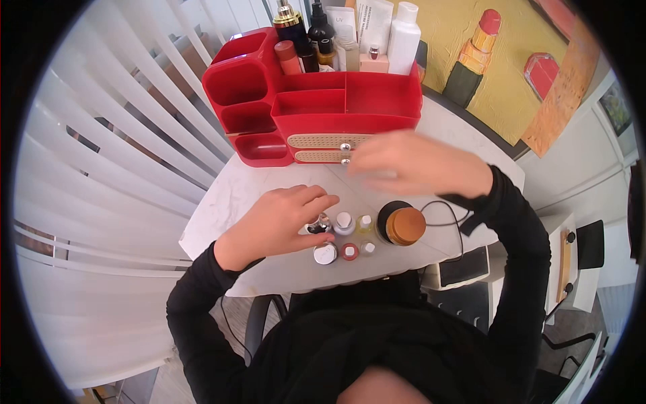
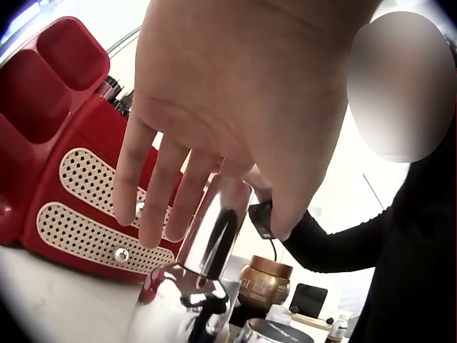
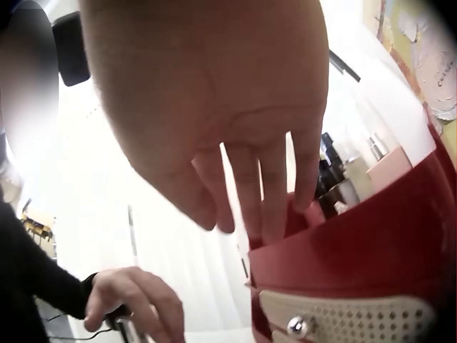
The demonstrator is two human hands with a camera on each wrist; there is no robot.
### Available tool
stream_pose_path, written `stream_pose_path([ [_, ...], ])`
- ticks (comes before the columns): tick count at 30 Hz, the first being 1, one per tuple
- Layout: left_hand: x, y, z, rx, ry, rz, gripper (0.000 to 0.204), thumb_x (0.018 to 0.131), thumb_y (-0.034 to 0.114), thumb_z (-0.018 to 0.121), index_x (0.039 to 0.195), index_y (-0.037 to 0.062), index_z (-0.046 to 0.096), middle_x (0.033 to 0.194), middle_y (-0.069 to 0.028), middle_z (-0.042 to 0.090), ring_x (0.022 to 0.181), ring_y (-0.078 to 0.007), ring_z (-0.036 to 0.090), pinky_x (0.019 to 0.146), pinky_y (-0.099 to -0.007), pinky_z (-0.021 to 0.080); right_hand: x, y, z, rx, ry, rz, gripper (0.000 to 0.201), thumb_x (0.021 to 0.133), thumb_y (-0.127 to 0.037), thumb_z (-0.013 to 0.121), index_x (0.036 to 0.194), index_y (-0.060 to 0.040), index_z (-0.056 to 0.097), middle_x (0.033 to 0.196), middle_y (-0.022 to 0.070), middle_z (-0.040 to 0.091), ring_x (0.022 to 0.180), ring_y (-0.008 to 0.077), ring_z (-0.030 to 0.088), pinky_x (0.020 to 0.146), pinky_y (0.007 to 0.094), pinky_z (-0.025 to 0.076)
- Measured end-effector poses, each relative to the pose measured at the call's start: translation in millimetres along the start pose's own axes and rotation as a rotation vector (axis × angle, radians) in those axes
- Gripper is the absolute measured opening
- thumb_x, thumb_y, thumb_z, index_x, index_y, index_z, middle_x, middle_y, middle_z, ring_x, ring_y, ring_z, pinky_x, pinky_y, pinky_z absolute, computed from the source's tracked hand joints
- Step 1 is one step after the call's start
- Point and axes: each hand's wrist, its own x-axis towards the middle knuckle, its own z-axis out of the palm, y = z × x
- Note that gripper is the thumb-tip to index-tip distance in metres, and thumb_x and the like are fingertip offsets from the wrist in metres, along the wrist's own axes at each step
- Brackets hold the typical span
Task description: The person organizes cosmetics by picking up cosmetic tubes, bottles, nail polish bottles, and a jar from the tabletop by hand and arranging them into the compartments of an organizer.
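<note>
- L hand [image 1: 279, 222]: fingers spread, thumb apart, near silver btl [image 2: 208, 243] on table [image 1: 232, 195]; contact unclear.
- Risk: low sweep tips silver btl, prob. into small btls [image 1: 365, 223].
- R hand [image 1: 420, 161]: fingers straight, slightly apart, near red box [image 1: 350, 124]; quick drop could bump knob [image 3: 298, 326].

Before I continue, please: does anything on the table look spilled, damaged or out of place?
No spill or damage shows. Only the dark cable looks untidy, looping loosely beside the brown jar, whereas the small bottles stand upright, neatly grouped.
</note>
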Motion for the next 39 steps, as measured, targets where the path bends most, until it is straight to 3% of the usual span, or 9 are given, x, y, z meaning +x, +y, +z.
stream_pose_path([
  [4, 4.1, 7.9, 17.4, 0.199, 0.111, 0.127, 0.042, 0.079, 0.029, 0.074, 0.112, 0.0076, 0.061, 0.096, -0.0072, 0.061, 0.086, -0.0225, 0.062, 0.066, -0.0339, 0.05, -10.7, -25.4, 7.9, 0.054, -0.118, 0.077, 0.014, 0.087, -0.014, 0.067, 0.094, -0.0027, 0.062, 0.093, 0.0118, 0.061, 0.088, 0.0336, 0.061, 0.074, 0.0422, 0.05],
  [6, 7.0, 13.5, 24.8, 0.636, 0.131, 0.255, 0.04, 0.079, 0.031, 0.072, 0.11, 0.0074, 0.062, 0.094, -0.0063, 0.061, 0.088, -0.019, 0.06, 0.064, -0.0303, 0.047, -16.0, -28.3, 12.8, 0.005, -0.113, 0.094, 0.013, 0.086, -0.014, 0.067, 0.094, -0.004, 0.062, 0.093, 0.0102, 0.061, 0.088, 0.0318, 0.061, 0.074, 0.0409, 0.05],
  [8, 7.9, 7.6, 33.9, 0.651, 0.095, 0.235, 0.042, 0.081, 0.033, 0.071, 0.113, 0.0068, 0.063, 0.094, -0.0053, 0.06, 0.083, -0.0186, 0.058, 0.063, -0.0298, 0.046, -21.7, -30.1, 18.6, -0.145, -0.06, 0.037, 0.013, 0.085, -0.013, 0.068, 0.093, -0.0048, 0.063, 0.093, 0.0084, 0.062, 0.087, 0.0294, 0.061, 0.076, 0.0393, 0.05],
  [21, 16.5, -1.0, 54.5, 1.077, -0.03, 0.359, 0.04, 0.09, 0.038, 0.061, 0.107, 0.001, 0.064, 0.065, -0.0022, 0.051, 0.058, -0.0143, 0.05, 0.052, -0.0277, 0.036, -35.3, -31.2, 21.2, -0.094, -0.067, 0.061, 0.012, 0.083, -0.01, 0.067, 0.093, -0.0039, 0.065, 0.093, 0.0081, 0.063, 0.089, 0.0277, 0.062, 0.078, 0.0385, 0.051],
  [25, 25.1, -10.1, 54.7, 0.957, 0.071, 0.403, 0.029, 0.088, 0.032, 0.062, 0.086, 0.0028, 0.062, 0.052, 0.0038, 0.043, 0.048, -0.0121, 0.047, 0.048, -0.0274, 0.029, -36.8, -26.9, 23.1, -0.07, -0.045, 0.042, 0.012, 0.084, -0.01, 0.066, 0.095, -0.0031, 0.065, 0.092, 0.0086, 0.064, 0.088, 0.0287, 0.062, 0.078, 0.0389, 0.052],
  [28, 26.7, -13.4, 55.2, 0.923, -0.04, 0.359, 0.038, 0.094, 0.04, 0.059, 0.074, 0.0082, 0.056, 0.05, 0.0006, 0.044, 0.045, -0.0157, 0.047, 0.048, -0.0295, 0.035, -39.4, -26.2, 19.2, -0.052, -0.036, 0.069, 0.013, 0.085, -0.009, 0.066, 0.096, -0.003, 0.064, 0.093, 0.009, 0.064, 0.088, 0.0292, 0.062, 0.078, 0.0391, 0.052],
  [30, 31.4, -23.4, 50.1, 0.605, -0.016, 0.307, 0.043, 0.093, 0.041, 0.061, 0.066, 0.0098, 0.05, 0.048, -0.0029, 0.047, 0.043, -0.0203, 0.049, 0.047, -0.0309, 0.038, -43.0, -25.2, 16.4, -0.046, -0.028, 0.091, 0.013, 0.085, -0.009, 0.065, 0.096, -0.003, 0.064, 0.093, 0.0093, 0.064, 0.088, 0.0294, 0.062, 0.078, 0.0393, 0.052],
  [37, 29.3, -43.5, 14.7, 0.586, -0.008, 0.228, 0.041, 0.089, 0.04, 0.066, 0.065, 0.0106, 0.051, 0.049, -0.0042, 0.048, 0.045, -0.0231, 0.052, 0.047, -0.0329, 0.04, -61.6, -21.9, 7.6, -0.022, 0.001, 0.157, 0.012, 0.088, -0.011, 0.064, 0.097, -0.0031, 0.065, 0.091, 0.011, 0.065, 0.086, 0.0312, 0.063, 0.077, 0.0401, 0.051],
  [39, 28.5, -43.0, -3.0, 0.6, 0.085, 0.225, 0.043, 0.09, 0.041, 0.065, 0.066, 0.0081, 0.053, 0.048, -0.0077, 0.05, 0.046, -0.0267, 0.056, 0.049, -0.0361, 0.046, -65.1, -19.7, 5.7, -0.012, 0.016, 0.171, 0.012, 0.088, -0.011, 0.064, 0.097, -0.0033, 0.065, 0.091, 0.0111, 0.065, 0.086, 0.0314, 0.063, 0.076, 0.0403, 0.051],
])
